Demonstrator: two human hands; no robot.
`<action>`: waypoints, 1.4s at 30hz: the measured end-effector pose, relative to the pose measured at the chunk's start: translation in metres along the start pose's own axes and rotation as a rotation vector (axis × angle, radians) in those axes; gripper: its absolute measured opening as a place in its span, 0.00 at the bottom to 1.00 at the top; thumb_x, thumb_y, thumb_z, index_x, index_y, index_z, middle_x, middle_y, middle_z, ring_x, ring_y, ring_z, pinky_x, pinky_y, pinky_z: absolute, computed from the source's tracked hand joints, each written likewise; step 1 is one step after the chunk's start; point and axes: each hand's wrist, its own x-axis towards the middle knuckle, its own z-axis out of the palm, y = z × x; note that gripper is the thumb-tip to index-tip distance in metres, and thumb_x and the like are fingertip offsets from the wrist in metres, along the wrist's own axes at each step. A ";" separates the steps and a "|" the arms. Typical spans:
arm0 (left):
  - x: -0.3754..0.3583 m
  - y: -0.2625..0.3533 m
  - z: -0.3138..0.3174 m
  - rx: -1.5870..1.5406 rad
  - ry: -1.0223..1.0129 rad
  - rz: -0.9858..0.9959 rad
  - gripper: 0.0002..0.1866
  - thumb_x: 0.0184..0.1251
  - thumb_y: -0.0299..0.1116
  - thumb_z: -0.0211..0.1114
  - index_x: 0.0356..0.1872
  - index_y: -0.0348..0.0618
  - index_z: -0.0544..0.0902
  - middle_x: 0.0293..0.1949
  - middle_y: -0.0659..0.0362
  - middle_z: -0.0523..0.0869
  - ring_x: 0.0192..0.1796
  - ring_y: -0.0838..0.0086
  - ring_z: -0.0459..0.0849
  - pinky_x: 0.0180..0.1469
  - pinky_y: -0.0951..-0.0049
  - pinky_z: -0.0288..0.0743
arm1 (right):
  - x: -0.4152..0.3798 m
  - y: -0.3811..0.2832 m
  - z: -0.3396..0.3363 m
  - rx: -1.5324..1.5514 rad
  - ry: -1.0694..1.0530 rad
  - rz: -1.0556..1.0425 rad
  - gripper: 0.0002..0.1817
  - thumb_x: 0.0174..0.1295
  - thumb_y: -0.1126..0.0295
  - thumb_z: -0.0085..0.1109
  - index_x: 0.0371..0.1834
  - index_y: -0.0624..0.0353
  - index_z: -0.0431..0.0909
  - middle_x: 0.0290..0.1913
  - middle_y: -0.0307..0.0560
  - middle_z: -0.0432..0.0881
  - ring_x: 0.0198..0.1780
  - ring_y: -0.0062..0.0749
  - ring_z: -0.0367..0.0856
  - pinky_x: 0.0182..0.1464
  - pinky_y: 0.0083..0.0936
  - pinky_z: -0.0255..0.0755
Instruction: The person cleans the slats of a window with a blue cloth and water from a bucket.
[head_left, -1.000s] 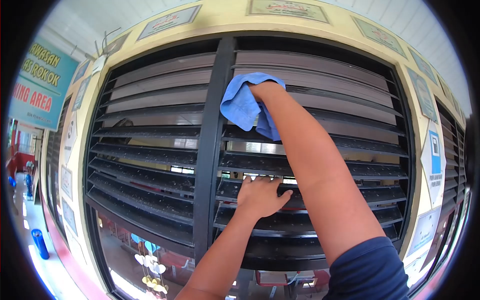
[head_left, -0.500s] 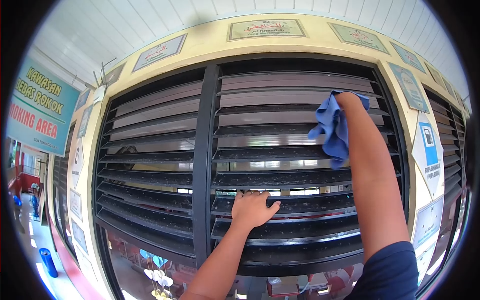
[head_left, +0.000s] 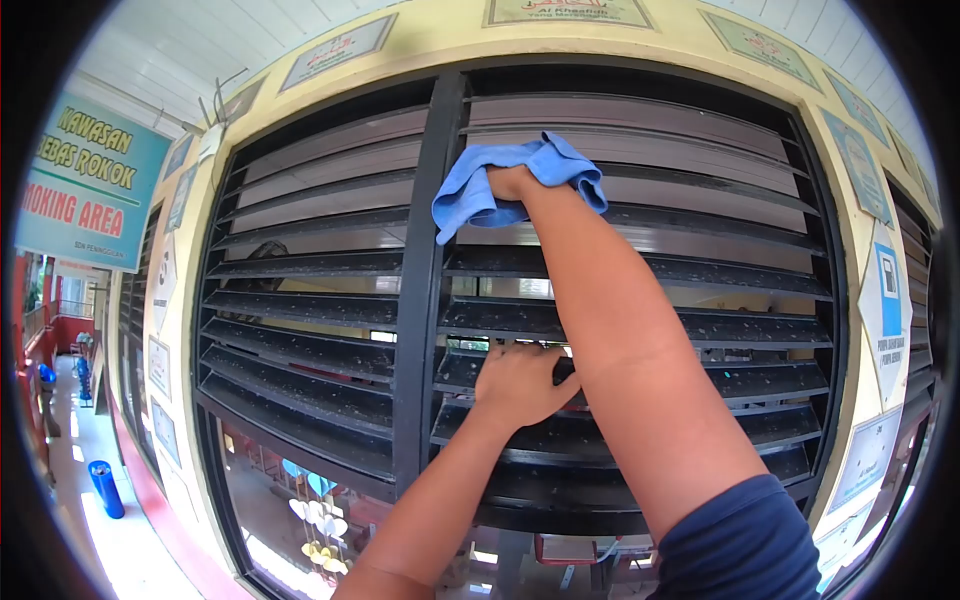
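Observation:
My right hand is raised to the upper slats of the right-hand louvre window panel, closed on a blue cloth. The cloth drapes over the fingers and hangs down on both sides, close to the dark vertical post. Lower down, my left hand grips a dark louvre slat, its fingers curled over the slat and its thumb out to the right. Pale specks dot several of the slats. My right forearm crosses in front of the panel and hides part of it.
Another louvre panel fills the left side of the frame. Signs and plaques hang on the yellow wall, among them a large blue-green sign. A blue cylinder stands on the walkway at left. Heart-shaped decorations show behind the lower glass.
My right hand has moved left with the cloth, from the panel's right side to near the post. My left hand stays at the slats. The view has shifted slightly.

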 end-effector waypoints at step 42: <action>0.024 -0.057 -0.003 0.235 0.452 0.137 0.41 0.50 0.64 0.72 0.63 0.46 0.86 0.65 0.52 0.86 0.71 0.54 0.80 0.79 0.47 0.60 | -0.247 0.212 -0.249 -0.897 0.494 0.678 0.22 0.69 0.52 0.55 0.58 0.49 0.87 0.56 0.52 0.89 0.56 0.47 0.87 0.59 0.40 0.78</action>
